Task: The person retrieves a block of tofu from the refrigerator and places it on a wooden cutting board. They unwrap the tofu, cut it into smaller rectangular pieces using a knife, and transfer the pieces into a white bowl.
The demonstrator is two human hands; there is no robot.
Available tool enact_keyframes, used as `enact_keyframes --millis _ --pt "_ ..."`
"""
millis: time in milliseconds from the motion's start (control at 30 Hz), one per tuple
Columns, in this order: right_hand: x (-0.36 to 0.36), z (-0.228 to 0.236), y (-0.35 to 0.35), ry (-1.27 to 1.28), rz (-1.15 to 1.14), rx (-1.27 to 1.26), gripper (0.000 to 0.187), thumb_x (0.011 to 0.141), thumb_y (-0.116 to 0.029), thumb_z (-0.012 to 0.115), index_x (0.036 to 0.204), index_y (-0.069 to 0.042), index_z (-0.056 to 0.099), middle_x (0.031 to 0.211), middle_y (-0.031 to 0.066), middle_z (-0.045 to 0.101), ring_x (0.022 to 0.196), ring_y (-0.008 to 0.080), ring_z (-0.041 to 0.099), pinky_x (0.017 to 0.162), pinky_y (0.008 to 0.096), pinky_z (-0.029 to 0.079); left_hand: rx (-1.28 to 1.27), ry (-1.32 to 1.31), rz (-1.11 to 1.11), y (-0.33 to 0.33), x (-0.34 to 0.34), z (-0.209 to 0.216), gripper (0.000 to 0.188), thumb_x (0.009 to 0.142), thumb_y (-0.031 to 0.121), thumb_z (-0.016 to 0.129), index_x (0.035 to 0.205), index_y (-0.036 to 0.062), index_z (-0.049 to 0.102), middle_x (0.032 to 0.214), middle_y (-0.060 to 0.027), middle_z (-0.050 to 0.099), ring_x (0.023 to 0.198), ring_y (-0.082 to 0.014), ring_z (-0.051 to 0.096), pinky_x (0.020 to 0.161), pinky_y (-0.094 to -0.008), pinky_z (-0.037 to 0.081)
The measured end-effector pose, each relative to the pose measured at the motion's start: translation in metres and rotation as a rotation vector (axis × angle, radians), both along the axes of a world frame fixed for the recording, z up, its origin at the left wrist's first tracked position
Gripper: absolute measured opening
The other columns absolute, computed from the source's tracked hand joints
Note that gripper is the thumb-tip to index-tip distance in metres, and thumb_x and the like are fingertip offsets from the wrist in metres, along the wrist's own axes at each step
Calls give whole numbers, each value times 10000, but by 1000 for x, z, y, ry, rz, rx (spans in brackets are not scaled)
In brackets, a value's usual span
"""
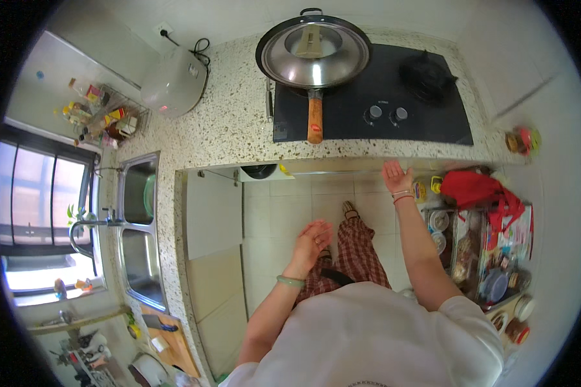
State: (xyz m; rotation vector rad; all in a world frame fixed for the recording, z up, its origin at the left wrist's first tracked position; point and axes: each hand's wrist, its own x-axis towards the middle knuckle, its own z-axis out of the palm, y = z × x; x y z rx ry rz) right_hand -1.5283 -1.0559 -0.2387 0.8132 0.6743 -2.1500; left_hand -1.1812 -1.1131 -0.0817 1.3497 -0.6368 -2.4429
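My left hand (313, 240) hangs in the air in front of my body, fingers loosely stretched, nothing in it. A green bangle (290, 282) circles that wrist. Just below the counter's front edge, my right hand (397, 177) is held palm up, fingers spread and empty, with thin bands on the wrist. Nearest to it above is the black gas stove (374, 132) with two knobs. A wok (265, 68) stands on the left burner under a domed steel lid (342, 63), its wooden handle (314, 119) toward me. Neither hand touches any of these.
At left is a double steel sink (139, 258) with a faucet (84, 226). A cutting board (184, 345) bears a knife (159, 323). A white appliance (174, 84) and bottles (103, 116) stand at the back left. By my right arm, a shelf holds jars (438, 220) and a red bag (471, 190).
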Motion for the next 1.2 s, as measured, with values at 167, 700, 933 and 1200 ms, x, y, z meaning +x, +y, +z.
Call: enact_keyframes --millis 167,700,933,1200 --pt "-47 -104 11 238 112 -653 822 937 -731 307 1176 1 592 1254 158 609 1220 350 523 1055 537 397 95 0 111 -21 -57 -38 385 1012 241 530 1354 75 468 1286 -90 590 1098 -219 595 999 -394 468" --pt "-20 -33 8 -157 -15 68 756 986 -613 370 1346 44 469 1368 180 493 1251 355 481 1129 504 377 132 -82 244 -64 -150 -87 502 1051 261 436 1474 23 309 1300 -144 586 1072 -239 615 916 -382 521" --pt "15 0 72 -82 194 154 783 983 -569 442 1406 85 360 1472 208 373 1385 350 372 1166 477 351 77 -241 93 -52 -127 -94 468 1044 344 456 1376 16 416 1256 -128 625 1053 -247 631 888 -394 535" --pt "11 54 123 216 1131 558 837 925 -647 511 1275 112 475 1216 245 615 1101 339 646 965 426 529 66 -311 45 -3 -88 -106 398 1005 313 541 1263 13 505 1114 -120 647 989 -231 639 835 -380 545"
